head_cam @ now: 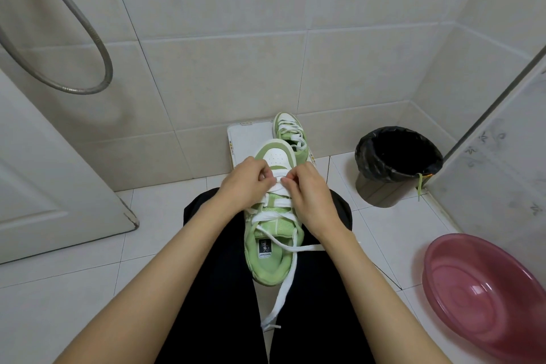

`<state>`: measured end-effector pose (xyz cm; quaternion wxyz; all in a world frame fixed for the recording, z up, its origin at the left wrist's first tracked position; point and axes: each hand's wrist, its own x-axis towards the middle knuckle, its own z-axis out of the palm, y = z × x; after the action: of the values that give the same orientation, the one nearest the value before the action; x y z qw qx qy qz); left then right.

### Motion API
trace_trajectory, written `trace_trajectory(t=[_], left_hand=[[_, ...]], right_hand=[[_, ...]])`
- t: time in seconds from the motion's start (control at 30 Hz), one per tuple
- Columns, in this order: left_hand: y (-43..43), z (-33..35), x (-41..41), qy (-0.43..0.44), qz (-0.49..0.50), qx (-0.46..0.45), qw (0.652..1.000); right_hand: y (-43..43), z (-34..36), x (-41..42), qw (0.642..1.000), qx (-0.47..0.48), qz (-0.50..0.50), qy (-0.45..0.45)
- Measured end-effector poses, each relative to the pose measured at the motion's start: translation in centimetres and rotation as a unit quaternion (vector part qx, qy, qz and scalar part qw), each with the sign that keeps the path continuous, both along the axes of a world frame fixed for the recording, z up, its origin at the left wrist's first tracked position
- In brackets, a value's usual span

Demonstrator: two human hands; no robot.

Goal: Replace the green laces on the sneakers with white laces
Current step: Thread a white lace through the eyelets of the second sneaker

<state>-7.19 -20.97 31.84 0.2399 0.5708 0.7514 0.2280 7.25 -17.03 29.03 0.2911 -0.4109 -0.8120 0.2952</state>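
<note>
Near sneaker (274,245): rested on the lap between black-trousered thighs; long axis ran straight away from the body, toe far, heel opening near.
White lace (276,217): crossed the tongue in several rows; one loose end trailed off the heel toward the floor, another ran right, under the right wrist.
Key relation: worked row lay at the toe end of the eyelets, directly between the two grips and crosswise to the shoe's long axis; both hands about equally near.
Left hand (248,183): set at the shoe's left flank, knuckles up, fingers curled inward; grip narrow, appeared to pinch the white lace by the left eyelet.
Right hand (307,195): set over the right flank, wrist above the collar; grip narrow, thumb and forefinger pinched on the lace band near the centre line.
Far sneaker (291,134): stood on a white board (248,136) against the wall, laced in white.
Green lace (419,186): hung from the rim of the bin (396,156), well apart to the right.
Stage (judged): near shoe mostly threaded, ends not yet tied; lowest rows being evened or tightened.
Next move (judged): called for an outward pull along the row, both grips parting sideways.
</note>
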Motion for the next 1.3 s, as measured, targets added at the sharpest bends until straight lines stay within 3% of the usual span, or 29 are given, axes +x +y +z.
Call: trace_trajectory(t=[0.17, 0.3, 0.43, 0.57, 0.67, 0.77, 0.9, 1.1, 1.2, 1.3], left_hand=[[-1.1, 0.0, -0.3, -0.010, -0.033, 0.034, 0.999], [-2.5, -0.3, 0.0, -0.033, -0.026, 0.116, 0.992], [-2.4, -0.8, 0.4, 0.068, -0.006, 0.073, 0.995], [-2.1, -1.4, 1.1, 0.132, 0.025, 0.097, 0.986], [-2.5, -1.6, 1.1, 0.108, 0.040, 0.143, 0.983], [-3.0, -1.9, 1.0, 0.065, 0.066, 0.160, 0.983], [-4.3, -2.7, 0.3, -0.060, 0.097, 0.149, 0.982], [-5.1, -2.1, -0.3, -0.106, 0.081, 0.168, 0.977], [-5.4, -1.9, 0.0, -0.007, 0.024, 0.164, 0.986], [-5.6, -2.1, 0.6, 0.100, 0.027, 0.123, 0.987]], right_hand=[[-0.5, -0.3, 0.0, 0.998, -0.012, -0.033, 0.054], [-1.1, -0.3, 0.9, 0.995, 0.002, -0.040, 0.094], [-1.6, -0.4, 0.6, 1.000, 0.015, -0.023, -0.006], [-1.6, 0.2, -0.5, 0.989, 0.086, -0.023, -0.115], [-1.4, 0.6, -0.4, 0.987, 0.091, -0.025, -0.129], [-1.7, 0.4, 0.4, 0.995, 0.055, -0.037, -0.074], [-2.5, -0.7, 1.5, 0.997, 0.003, -0.072, 0.010], [-3.1, -0.8, 2.1, 0.994, -0.020, -0.051, 0.090], [-3.2, -0.5, 1.9, 0.997, 0.022, -0.044, 0.062], [-3.2, -0.7, 1.0, 0.995, 0.065, -0.036, -0.067]])
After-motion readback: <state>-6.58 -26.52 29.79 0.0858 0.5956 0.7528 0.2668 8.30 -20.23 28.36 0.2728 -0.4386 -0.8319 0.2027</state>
